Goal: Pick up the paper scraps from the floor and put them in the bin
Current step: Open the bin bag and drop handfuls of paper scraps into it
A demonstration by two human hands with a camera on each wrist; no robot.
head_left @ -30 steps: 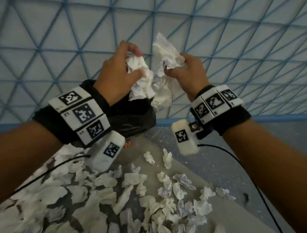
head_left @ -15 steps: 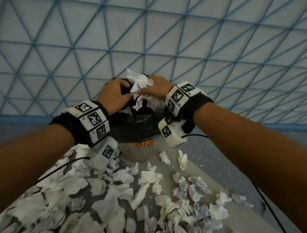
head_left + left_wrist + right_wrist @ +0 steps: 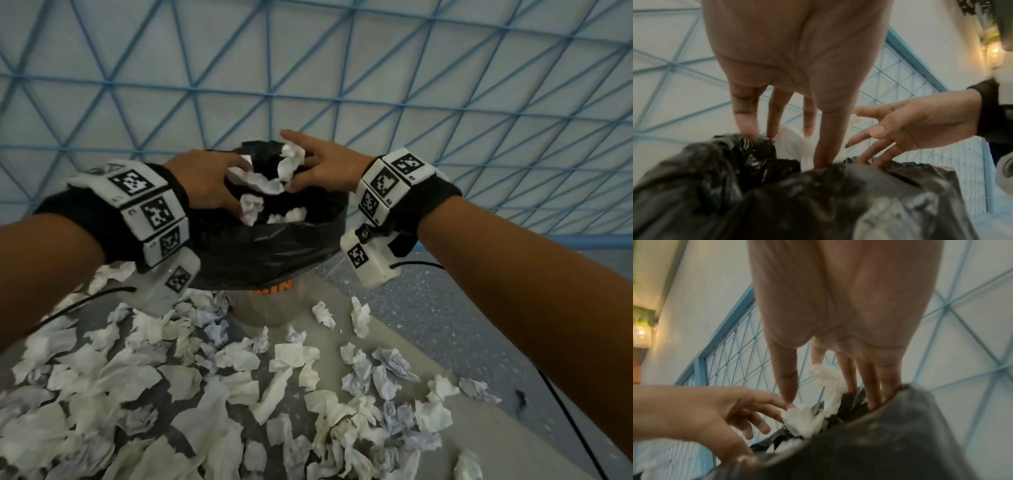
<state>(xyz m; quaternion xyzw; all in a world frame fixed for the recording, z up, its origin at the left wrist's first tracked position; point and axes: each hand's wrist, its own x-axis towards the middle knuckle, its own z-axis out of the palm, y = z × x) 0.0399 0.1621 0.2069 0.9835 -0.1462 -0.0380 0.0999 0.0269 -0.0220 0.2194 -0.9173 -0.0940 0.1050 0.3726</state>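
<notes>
Paper scraps (image 3: pixel 270 181) (falling) — hands (image 3: pixel 329 164) spread.

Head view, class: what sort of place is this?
Probably an indoor room set up for a tidying exercise: a pale wall with a blue lattice, a speckled floor strewn with paper scraps, and a black-lined bin.

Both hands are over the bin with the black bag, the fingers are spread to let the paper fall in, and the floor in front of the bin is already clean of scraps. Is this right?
One part is wrong: the floor is not clean. The head view shows many paper scraps lying in front of the bin. The rest holds: the left hand and right hand are over the black bag, fingers spread, paper dropping in.
</notes>
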